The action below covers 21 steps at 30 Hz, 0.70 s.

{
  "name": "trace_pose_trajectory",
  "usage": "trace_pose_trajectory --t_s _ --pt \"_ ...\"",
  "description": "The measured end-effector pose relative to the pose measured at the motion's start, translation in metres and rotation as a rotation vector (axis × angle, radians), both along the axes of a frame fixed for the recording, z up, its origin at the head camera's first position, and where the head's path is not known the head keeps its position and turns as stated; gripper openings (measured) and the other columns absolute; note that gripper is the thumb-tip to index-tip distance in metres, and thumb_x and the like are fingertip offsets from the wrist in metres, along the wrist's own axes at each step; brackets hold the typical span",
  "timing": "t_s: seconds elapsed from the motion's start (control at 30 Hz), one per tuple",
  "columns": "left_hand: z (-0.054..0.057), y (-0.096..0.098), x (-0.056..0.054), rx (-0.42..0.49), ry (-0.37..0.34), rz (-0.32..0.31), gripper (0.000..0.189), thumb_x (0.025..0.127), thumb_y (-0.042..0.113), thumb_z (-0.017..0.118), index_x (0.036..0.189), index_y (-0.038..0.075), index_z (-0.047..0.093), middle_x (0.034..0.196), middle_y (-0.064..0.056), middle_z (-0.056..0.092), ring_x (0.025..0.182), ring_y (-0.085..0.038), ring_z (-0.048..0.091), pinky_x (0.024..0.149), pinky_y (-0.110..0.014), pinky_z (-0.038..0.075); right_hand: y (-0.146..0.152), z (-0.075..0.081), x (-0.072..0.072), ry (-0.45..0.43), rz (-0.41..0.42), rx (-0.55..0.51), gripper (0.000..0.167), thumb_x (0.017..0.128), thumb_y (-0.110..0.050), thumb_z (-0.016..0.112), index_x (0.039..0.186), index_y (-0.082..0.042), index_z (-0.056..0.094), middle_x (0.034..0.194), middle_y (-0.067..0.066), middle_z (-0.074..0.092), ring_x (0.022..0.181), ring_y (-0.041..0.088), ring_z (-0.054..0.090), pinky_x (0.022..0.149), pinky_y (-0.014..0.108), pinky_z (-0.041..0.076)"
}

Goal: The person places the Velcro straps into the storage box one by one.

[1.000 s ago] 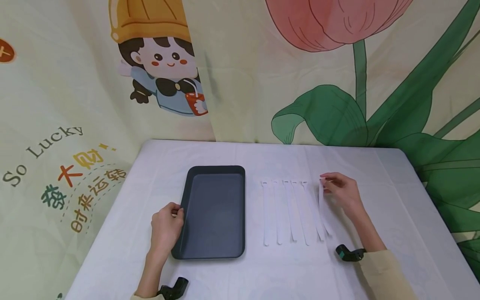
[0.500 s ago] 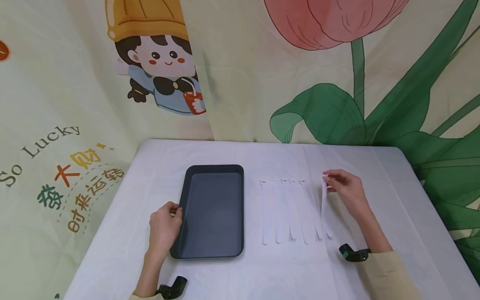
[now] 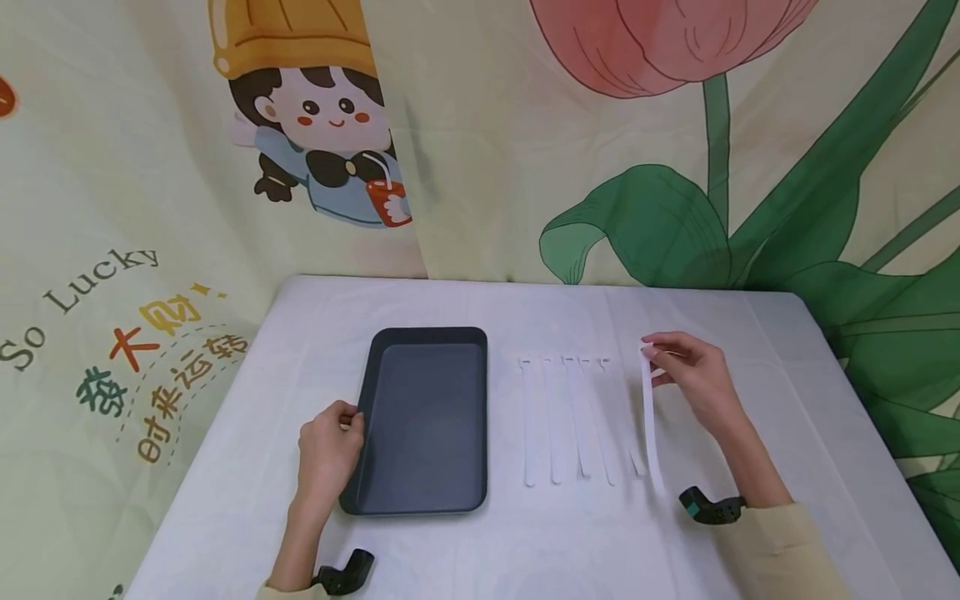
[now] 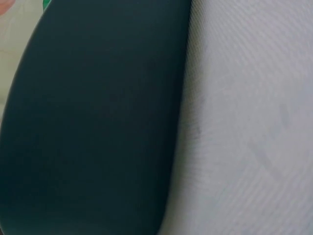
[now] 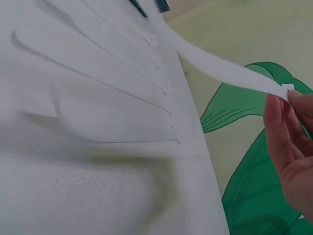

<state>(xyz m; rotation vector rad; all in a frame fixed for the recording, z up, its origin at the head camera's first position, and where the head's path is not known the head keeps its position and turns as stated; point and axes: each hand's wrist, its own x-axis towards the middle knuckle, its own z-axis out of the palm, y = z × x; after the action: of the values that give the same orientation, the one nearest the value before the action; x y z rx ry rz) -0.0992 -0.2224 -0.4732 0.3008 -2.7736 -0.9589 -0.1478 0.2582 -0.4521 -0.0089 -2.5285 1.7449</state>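
In the head view my left hand (image 3: 330, 450) holds the left rim of a dark grey rectangular baking tray (image 3: 423, 425), its fingers curled at the edge. The left wrist view is filled by the tray's outer side wall (image 4: 93, 117). Thumb and fingers of my right hand (image 3: 693, 379) pinch one end of a flat white strip (image 3: 649, 417), which hangs down over the table. Seen from the right wrist, this strip (image 5: 220, 68) bends in a curve away from the fingertips of my right hand (image 5: 293, 142). Several similar white strips (image 3: 553, 425) lie side by side between tray and right hand.
A white cloth covers the table (image 3: 570, 542). Behind it hangs a printed curtain (image 3: 480, 142) with a cartoon figure and a large flower. Each wrist carries a black camera, such as the right one (image 3: 711, 507).
My right hand has lifted the strip, moving slightly up and right; the strip's lower end has come away from the neighbouring strip. The left hand and tray hold their place.
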Motion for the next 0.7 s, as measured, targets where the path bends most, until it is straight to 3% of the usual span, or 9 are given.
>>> trace_pose_trajectory --t_s 0.43,0.7 --pt "-0.001 -0.001 0.000 0.001 0.000 0.001 0.016 0.095 0.003 0.061 0.099 -0.008 0.071 0.090 -0.025 0.075 0.075 -0.034 0.073 0.061 -0.037 0.052 -0.034 0.017 0.003 -0.048 0.081 -0.054 0.036 0.100 -0.026 0.069 0.127 -0.002 0.066 0.116 0.017 0.066 0.084 0.016 0.069 0.073 0.036 0.062" --pt "-0.001 -0.002 0.000 0.009 -0.009 0.006 0.016 0.095 0.004 0.062 0.100 -0.008 0.071 0.090 -0.025 0.075 0.076 -0.034 0.073 0.061 -0.036 0.052 -0.054 0.022 0.002 -0.052 0.099 -0.091 0.032 0.100 -0.022 0.069 0.125 -0.003 0.067 0.115 0.018 0.067 0.081 0.017 0.071 0.070 0.040 0.062"
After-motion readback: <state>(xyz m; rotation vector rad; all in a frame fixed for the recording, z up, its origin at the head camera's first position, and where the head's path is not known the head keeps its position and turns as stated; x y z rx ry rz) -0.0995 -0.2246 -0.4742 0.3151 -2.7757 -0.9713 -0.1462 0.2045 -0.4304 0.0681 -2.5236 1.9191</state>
